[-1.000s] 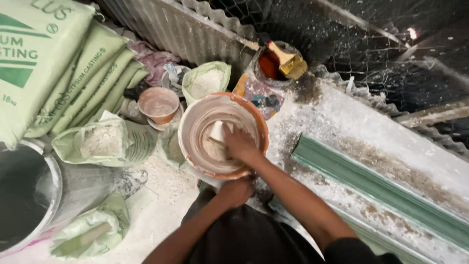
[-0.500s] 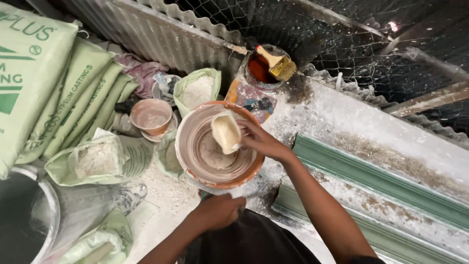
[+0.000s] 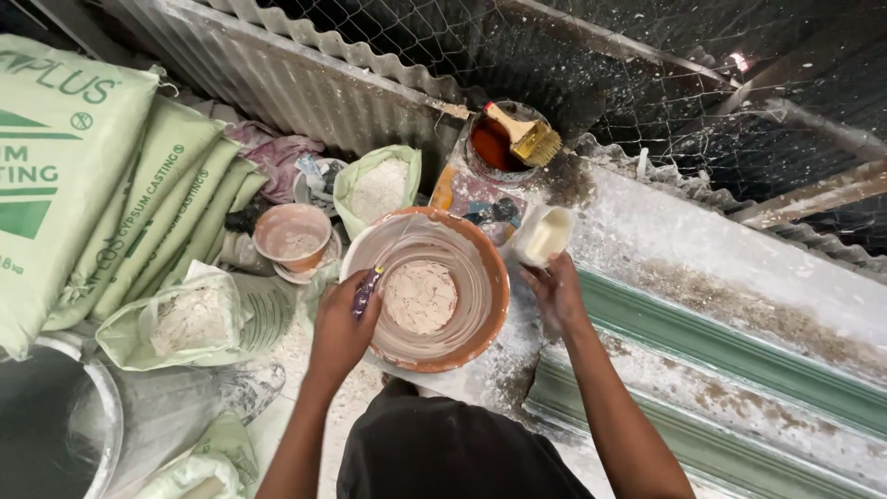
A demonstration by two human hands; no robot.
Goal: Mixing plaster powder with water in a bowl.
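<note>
A large orange bowl (image 3: 480, 319) sits in front of me, coated inside with whitish plaster and holding a pale lump at its bottom. My left hand (image 3: 342, 328) rests on the bowl's near-left rim and grips a small dark purple tool (image 3: 364, 291). My right hand (image 3: 554, 291) is to the right of the bowl, holding up a small white cup (image 3: 543, 235) caked with plaster, above the bowl's right edge.
Stacked green plaster sacks (image 3: 139, 203) lie at left. An open bag of white powder (image 3: 377, 188), a small orange bowl (image 3: 291, 236), a red paint tin with a brush (image 3: 504, 143), a metal bucket (image 3: 55, 434) and a green moulding (image 3: 739, 360) surround the bowl.
My right hand lifted the white cup out of the bowl and carried it to the right. My left hand came up from below onto the bowl's rim.
</note>
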